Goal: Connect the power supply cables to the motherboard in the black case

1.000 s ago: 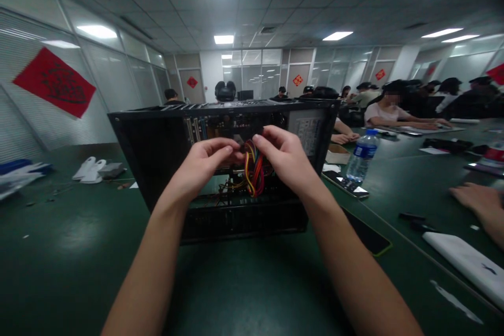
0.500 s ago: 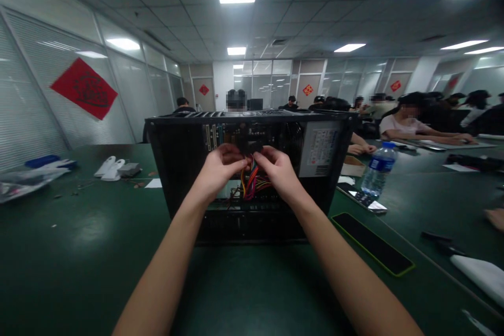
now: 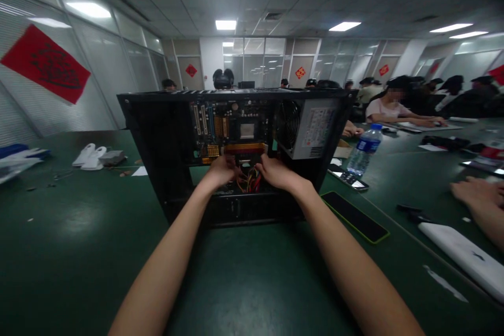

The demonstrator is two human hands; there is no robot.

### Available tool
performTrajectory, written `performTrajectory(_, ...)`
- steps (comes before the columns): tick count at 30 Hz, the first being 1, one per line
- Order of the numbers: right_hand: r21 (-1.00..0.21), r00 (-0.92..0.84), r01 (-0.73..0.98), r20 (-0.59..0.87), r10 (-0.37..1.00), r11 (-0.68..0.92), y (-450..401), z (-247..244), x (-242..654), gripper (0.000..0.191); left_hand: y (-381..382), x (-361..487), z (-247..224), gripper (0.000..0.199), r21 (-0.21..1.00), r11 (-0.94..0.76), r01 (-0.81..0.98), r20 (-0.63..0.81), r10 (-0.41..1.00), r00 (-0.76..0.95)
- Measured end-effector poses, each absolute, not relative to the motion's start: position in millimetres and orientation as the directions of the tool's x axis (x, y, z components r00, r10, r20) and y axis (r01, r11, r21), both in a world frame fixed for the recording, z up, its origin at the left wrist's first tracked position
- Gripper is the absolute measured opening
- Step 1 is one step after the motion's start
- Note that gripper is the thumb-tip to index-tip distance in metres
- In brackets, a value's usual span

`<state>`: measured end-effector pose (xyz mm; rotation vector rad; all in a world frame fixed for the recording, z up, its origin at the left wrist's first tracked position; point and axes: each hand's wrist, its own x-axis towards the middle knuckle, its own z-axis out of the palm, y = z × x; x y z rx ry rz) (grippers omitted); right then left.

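Currently, sorting cables [image 3: 252, 182] seems in hand low inside the open computer case [image 3: 271, 211] at mid-frame, left hand [image 3: 220, 172] and right hand [image 3: 277, 172] curling fingers inward, grip unclear, cramped space calling for careful reach, on a green tabletop [image 3: 252, 278] beneath bright ceiling lights [image 3: 226, 24].

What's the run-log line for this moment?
left hand: at colored cables, grip unclear | right hand: at cables, grip unclear | cables: low inside open computer case | power supply: upper right inside
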<state>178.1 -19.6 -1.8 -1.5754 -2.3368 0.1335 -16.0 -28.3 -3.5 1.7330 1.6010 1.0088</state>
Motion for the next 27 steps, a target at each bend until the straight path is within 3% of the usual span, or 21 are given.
performTrajectory(4, -0.254, -0.271, 0.921, 0.133, 0.953, 0.297, -13.5, -9.3, 181.6, 0.03, -28.1, -7.1, -5.4, 0.022, 0.701, -0.113, 0.705, 0.15, 0.989, 0.009)
performTrajectory(11, -0.476, -0.213, 0.812, 0.295, 0.931, 0.337, -22.3, -5.3, 165.9, 0.023, -19.2, -3.4, 3.8, 0.022, 0.546, -0.083, 0.834, 0.212, 0.976, -0.042)
performTrajectory(27, -0.591, -0.108, 0.744, 0.354, 0.929, 0.312, -19.2, -10.9, 166.9, 0.024, -24.1, -2.6, 9.5, 0.014, 0.445, -0.106, 0.889, 0.314, 0.948, -0.044)
